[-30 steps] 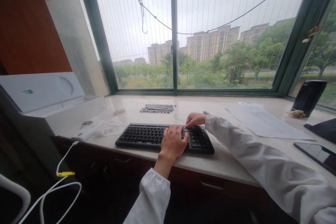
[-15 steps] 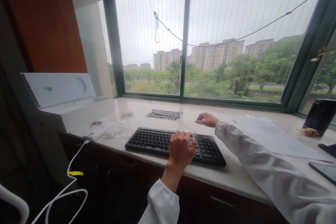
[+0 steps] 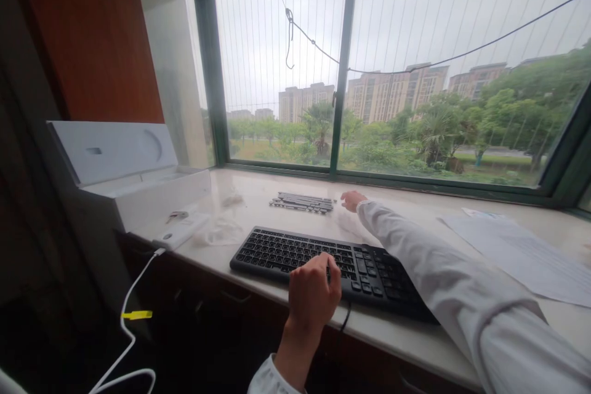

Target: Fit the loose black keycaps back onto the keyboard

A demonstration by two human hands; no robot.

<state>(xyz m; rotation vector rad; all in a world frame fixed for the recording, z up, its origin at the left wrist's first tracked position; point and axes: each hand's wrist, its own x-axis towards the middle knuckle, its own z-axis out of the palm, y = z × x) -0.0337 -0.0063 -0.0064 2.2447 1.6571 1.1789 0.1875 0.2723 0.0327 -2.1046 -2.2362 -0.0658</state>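
Observation:
A black keyboard (image 3: 272, 250) lies along the counter's front edge. Its left and middle part shows pale-outlined key sockets, while dark keycaps sit towards the right end. My left hand (image 3: 314, 292) is closed over its near edge, the fingers curled and their tips hidden behind the hand. Beyond the keyboard, several loose keycaps (image 3: 302, 202) lie in rows. My right hand (image 3: 353, 201) reaches to the right end of these rows, fingers stretched out and slightly apart, with nothing visible in them. My right sleeve covers the keyboard's right end.
An open white box (image 3: 161, 197) stands at the left. Near it lie a white power strip (image 3: 182, 233) with a white cable (image 3: 133, 283), and clear plastic (image 3: 219, 233). Paper sheets (image 3: 512, 246) lie at the right. A window runs behind the counter.
My right hand has moved left and away from me, to the loose keycaps. My left hand has drawn back towards the keyboard's near edge and curled. The view has turned slightly left.

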